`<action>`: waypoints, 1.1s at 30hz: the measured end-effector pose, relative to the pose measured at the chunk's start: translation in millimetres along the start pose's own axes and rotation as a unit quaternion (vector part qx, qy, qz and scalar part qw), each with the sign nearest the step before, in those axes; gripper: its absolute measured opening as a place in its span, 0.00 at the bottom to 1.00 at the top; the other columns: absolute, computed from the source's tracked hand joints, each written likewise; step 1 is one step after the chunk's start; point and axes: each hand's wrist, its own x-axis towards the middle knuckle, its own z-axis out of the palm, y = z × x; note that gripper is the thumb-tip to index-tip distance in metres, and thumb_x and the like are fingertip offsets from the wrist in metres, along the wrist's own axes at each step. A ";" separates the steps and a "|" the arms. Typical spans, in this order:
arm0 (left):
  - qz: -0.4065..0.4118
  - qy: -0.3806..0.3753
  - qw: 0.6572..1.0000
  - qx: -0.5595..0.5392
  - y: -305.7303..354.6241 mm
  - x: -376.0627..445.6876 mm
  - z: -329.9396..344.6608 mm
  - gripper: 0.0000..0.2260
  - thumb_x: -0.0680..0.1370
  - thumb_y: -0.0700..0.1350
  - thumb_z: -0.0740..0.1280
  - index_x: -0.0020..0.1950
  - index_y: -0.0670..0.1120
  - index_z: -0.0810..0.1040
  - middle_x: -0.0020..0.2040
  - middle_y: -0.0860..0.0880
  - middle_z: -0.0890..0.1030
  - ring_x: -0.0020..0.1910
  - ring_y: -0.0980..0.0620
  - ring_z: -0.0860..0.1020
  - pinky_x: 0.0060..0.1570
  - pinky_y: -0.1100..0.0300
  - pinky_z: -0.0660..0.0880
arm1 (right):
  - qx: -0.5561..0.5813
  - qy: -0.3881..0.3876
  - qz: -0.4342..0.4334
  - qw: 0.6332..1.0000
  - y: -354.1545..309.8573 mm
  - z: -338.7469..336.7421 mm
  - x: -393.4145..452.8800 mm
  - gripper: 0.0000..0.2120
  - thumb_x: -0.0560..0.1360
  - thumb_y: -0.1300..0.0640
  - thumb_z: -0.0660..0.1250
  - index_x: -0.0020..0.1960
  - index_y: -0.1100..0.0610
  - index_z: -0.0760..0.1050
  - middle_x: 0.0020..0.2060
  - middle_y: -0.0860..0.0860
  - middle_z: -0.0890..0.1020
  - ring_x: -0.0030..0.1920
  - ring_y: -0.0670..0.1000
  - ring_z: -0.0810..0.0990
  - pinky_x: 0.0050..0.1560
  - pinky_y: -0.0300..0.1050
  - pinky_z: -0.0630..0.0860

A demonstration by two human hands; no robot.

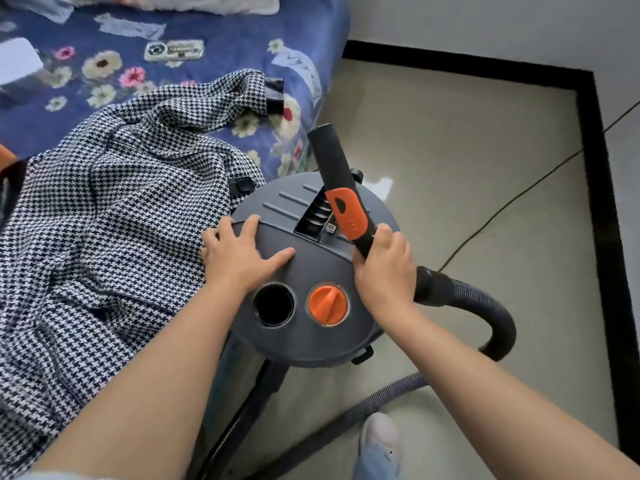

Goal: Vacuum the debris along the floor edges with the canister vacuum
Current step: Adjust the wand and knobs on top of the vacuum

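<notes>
Nearest the camera, a shoe (379,433) stands on the floor (467,161), with a ribbed hose (391,393) running past it and under the canister vacuum (311,271).

The vacuum stands just in front of the person, its grey lid facing up. The left hand (242,251) lies flat on the lid's left part, fingers (251,226) spread and straight, pressing or steadying rather than gripping. Below that palm is an open round port (273,304), and beside it an orange knob (328,304). The right hand (382,268) has its fingers curled round the lower end of a black tube with an orange collar (348,213), which rises from that grip up and away across the lid. To the right of the right hand, the hose's thick black cuff (464,299) bends down and back.

Left of the left hand's fingers, a houndstooth garment (114,216) lies touching the vacuum, draped over the bed (214,26).

Beyond both hands, the floor reaches a black skirting edge (519,69) at the wall, and a thin cord (519,192) crosses the tiles. A pale scrap (379,187) lies on the floor just past the vacuum; whether it is debris I cannot tell.

As for progress, this looks like set-up: the nozzle is not at the floor, no tool touches the edges, and the whole run along the skirting appears still to be done. Whether the machine is running cannot be told.
</notes>
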 end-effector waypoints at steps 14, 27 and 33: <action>0.013 0.012 0.997 -0.079 -22.5 -105.0 48.2 0.41 0.68 0.66 0.66 0.75 0.53 0.53 0.74 0.43 0.52 0.73 0.42 0.51 0.69 0.43 0.52 | 0.003 0.046 0.025 0.999 19.6 -1.6 -65.2 0.17 0.73 0.52 0.65 0.56 0.60 0.68 0.53 0.58 0.76 0.55 0.61 0.73 0.51 0.51 0.69; 0.045 -0.013 0.998 -0.036 -65.8 -200.7 66.7 0.41 0.68 0.65 0.68 0.74 0.53 0.53 0.73 0.44 0.53 0.71 0.42 0.53 0.67 0.43 0.59 | -0.004 0.037 0.009 0.999 38.3 14.5 -183.6 0.18 0.73 0.49 0.66 0.56 0.60 0.69 0.50 0.56 0.76 0.51 0.58 0.74 0.48 0.49 0.70; 0.035 -0.028 0.998 -0.042 -73.4 -253.5 82.0 0.41 0.69 0.65 0.66 0.75 0.53 0.51 0.73 0.44 0.51 0.72 0.41 0.51 0.67 0.42 0.57 | 0.002 0.044 0.022 0.999 50.3 16.9 -230.3 0.17 0.73 0.51 0.66 0.55 0.61 0.69 0.50 0.58 0.76 0.51 0.59 0.74 0.46 0.48 0.70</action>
